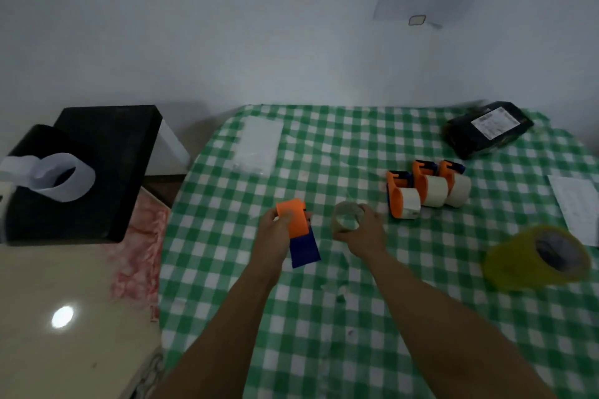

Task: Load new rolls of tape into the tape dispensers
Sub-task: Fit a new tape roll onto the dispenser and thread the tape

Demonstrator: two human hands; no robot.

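My left hand grips an orange tape dispenser with a blue flap hanging below it, just above the green checked tablecloth. My right hand holds a clear tape roll beside it, its open core facing me. The roll and the dispenser are a short gap apart. Behind them to the right stand three orange dispensers in a row, each carrying a pale tape roll.
A stack of yellowish tape rolls lies on its side at the right. A black parcel and a paper sheet sit at the far right. A clear plastic bag lies at the back. Black boxes stand left, off the table.
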